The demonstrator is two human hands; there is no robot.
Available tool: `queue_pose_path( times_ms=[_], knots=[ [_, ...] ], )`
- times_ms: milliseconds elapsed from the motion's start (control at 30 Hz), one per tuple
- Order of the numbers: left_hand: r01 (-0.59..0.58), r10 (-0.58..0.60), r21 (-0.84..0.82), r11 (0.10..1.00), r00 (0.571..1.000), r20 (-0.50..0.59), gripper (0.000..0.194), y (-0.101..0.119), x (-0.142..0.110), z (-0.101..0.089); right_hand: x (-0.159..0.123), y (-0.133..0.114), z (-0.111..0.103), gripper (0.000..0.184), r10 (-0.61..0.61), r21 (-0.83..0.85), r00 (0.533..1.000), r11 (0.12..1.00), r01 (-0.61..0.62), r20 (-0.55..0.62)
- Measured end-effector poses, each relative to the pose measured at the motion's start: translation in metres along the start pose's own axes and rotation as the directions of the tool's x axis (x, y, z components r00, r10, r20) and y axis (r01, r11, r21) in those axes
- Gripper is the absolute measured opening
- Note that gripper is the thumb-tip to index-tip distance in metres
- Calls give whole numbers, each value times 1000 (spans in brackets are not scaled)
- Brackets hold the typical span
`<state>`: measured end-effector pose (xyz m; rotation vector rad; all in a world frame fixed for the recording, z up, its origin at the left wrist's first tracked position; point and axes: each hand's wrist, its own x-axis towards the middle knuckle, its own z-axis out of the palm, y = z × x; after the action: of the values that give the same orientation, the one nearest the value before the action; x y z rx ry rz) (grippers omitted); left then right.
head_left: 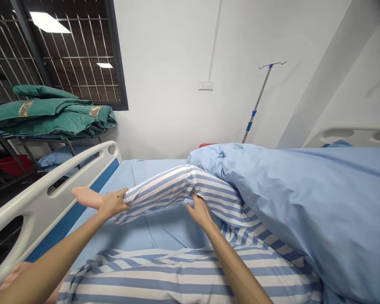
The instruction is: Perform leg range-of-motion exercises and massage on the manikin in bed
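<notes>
A figure lies on the bed in blue-and-white striped pyjamas (190, 274), with one leg raised and bent at the knee. My left hand (113, 202) grips the striped trouser leg (158, 192) at its cuff, just above the pale bare foot (85, 197). My right hand (200, 210) presses into the underside of that leg near the bent knee, its fingers on the striped cloth. A light blue duvet (297, 202) covers the far side of the bed and hides the other leg. Another hand (14, 273) shows at the lower left, partly behind my left forearm.
A white bed rail with a blue stripe (44, 202) runs along the left of the blue sheet (158, 230). Beyond it stand a metal rack with folded green quilts (47, 116) and a red basin (12, 164). An IV pole (259, 101) rises by the wall.
</notes>
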<state>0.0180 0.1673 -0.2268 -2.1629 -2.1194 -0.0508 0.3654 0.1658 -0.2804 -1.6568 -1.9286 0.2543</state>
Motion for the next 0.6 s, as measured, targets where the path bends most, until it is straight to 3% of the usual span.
queue_pose_path(
  times_ms=[133,233,433,600],
  knots=[
    [-112,118,155,981,993,-27,43,-41,-4,0,-17,2,29,59,4,-93,987,996,12,163],
    [-138,147,196,971,989,-30,44,-60,-11,16,-28,6,48,59,14,-164,958,986,35,285],
    [-144,150,154,978,988,-33,46,-75,-27,69,-35,13,63,63,15,-236,938,969,71,345],
    [-170,176,138,976,984,-36,49,-85,-29,91,-37,16,72,69,28,-263,905,960,93,423]
  ],
)
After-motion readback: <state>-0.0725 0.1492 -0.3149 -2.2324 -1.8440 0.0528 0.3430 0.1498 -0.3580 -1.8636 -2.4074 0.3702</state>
